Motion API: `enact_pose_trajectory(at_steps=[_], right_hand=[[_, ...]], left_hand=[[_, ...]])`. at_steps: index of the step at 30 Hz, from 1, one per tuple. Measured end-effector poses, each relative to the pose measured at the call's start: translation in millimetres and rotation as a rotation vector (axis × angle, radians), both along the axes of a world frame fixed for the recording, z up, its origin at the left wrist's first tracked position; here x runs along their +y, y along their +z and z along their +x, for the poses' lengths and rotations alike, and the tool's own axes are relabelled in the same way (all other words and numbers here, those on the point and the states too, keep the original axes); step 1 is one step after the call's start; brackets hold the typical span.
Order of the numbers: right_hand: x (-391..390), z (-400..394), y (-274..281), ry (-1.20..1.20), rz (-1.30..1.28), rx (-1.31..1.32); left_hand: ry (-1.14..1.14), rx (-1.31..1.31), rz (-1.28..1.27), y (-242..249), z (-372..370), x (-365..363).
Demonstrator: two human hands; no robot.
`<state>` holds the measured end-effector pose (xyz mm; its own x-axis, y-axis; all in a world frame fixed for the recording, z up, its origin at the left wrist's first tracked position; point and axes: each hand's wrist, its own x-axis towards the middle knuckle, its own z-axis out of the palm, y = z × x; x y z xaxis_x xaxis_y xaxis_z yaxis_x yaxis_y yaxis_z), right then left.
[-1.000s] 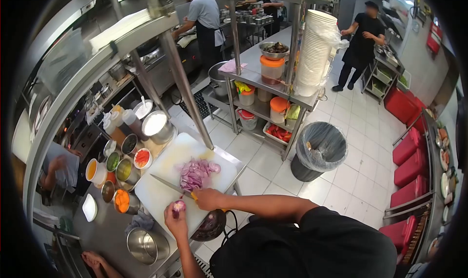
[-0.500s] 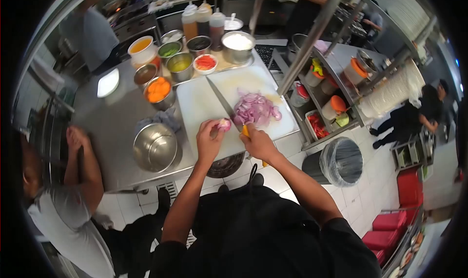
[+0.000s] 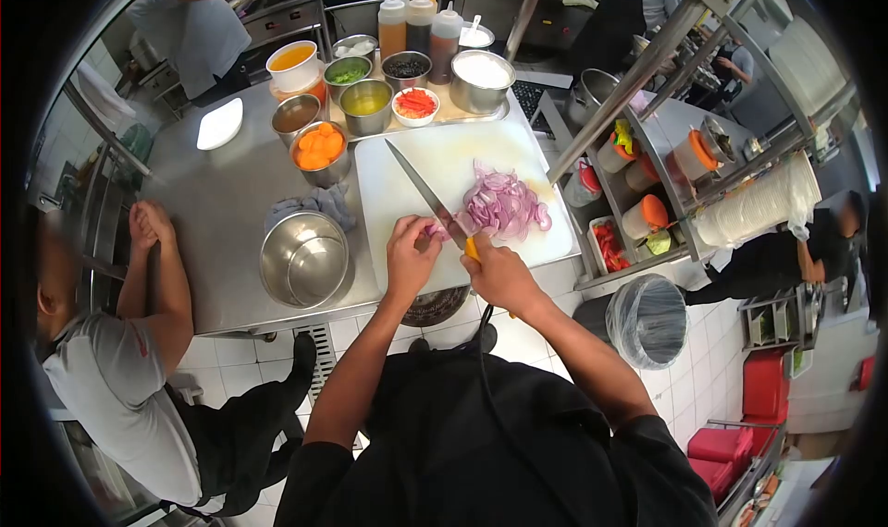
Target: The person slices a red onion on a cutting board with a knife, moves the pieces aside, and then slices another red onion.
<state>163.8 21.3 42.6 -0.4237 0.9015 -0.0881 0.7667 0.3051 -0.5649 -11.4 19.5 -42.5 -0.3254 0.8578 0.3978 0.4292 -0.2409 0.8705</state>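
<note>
On the white cutting board (image 3: 388, 185), my left hand (image 3: 413, 254) has its fingers bent around a small piece of red onion (image 3: 437, 232). My right hand (image 3: 500, 273) is closed on the yellow handle of a long knife (image 3: 427, 192), whose blade points away and to the left. The blade lies against the onion piece, between it and a pile of sliced red onion (image 3: 504, 202) on the right of the board. Part of the onion piece is hidden by my left fingers.
Left of the board are an empty steel pot (image 3: 305, 261), a grey cloth (image 3: 326, 203) and a pot of orange pieces (image 3: 319, 146). Squeeze bottles (image 3: 392, 26) and ingredient containers stand behind. A co-worker (image 3: 129, 388) stands at left; a lined bin (image 3: 647, 322) is at right.
My left hand and the onion piece have come to the knife blade, and the onion is now more covered by the fingers. The view has shifted slightly.
</note>
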Motion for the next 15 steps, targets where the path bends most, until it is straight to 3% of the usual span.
enact_pose_trajectory(at_steps=[15], right_hand=[[1, -8, 12, 0.021, -0.012, -0.077]], left_hand=[[-0.026, -0.045, 0.007, 3, -1, 0]])
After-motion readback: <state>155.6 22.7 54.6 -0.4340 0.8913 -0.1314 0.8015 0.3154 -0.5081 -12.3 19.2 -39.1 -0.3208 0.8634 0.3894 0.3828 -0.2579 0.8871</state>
